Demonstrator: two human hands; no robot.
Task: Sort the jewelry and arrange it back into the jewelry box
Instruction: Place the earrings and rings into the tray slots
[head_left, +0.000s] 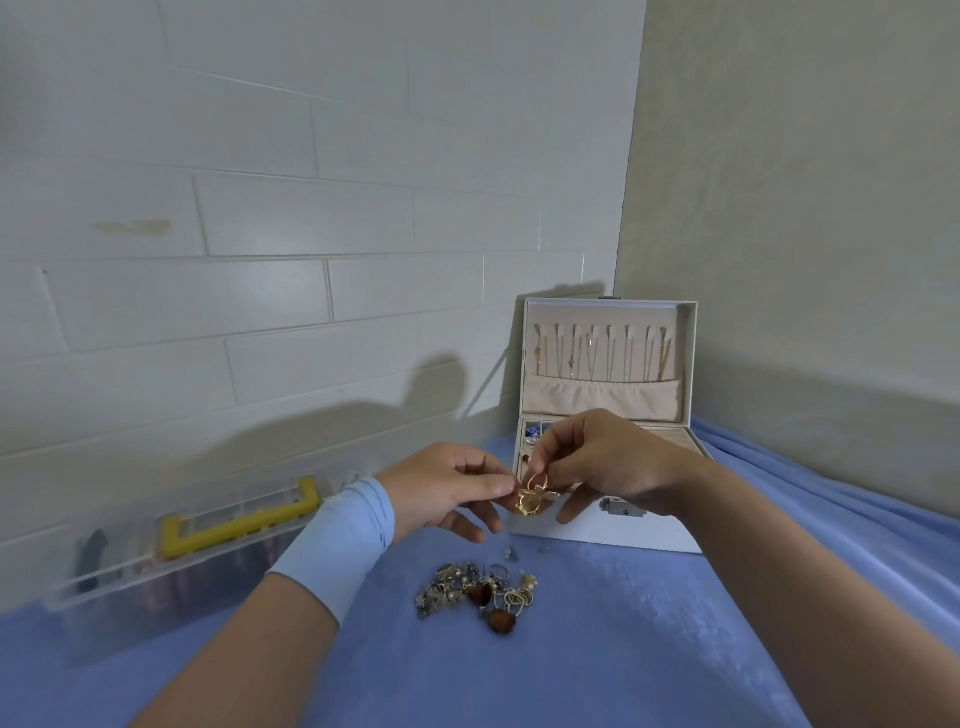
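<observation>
**Both hands hold a gold piece in front of the open jewelry box**

The left hand (457, 491) and the right hand (608, 462) meet in the air above the blue cloth (623, 649), just before the jewelry box (654, 535). Between them is a gold piece (531, 500). It has thin gold loops on top and a rounded, shiny yellow part that hangs below (the exact kind of jewelry I cannot tell, it is small and a little blurred). The left hand pinches it from the left side with thumb and forefinger. The right hand pinches its upper part with curled fingertips, and its other fingers are spread downward.

The jewelry box is white outside and pale beige inside. It stands open in the corner, on the cloth, with a small metal lock on the front wall. Its lid (688, 364) is upright, and thin chains (608, 356) hang there in a row, with their lower ends inside a gathered pocket (602, 397). In the back left compartments some small blue things are visible.

The remaining jewelry lies as a pile (475, 590) on the cloth, nearer to the person than the hands. It is a tangle of silver and gold bits with two reddish-brown oval stones. Two small loose pieces (511, 554) lie between the pile and the box.

At the left, along the tiled wall (311, 208), lies a clear plastic case (156, 582) with a yellow handle (234, 525). A light blue band (337, 535) covers the left wrist.
</observation>
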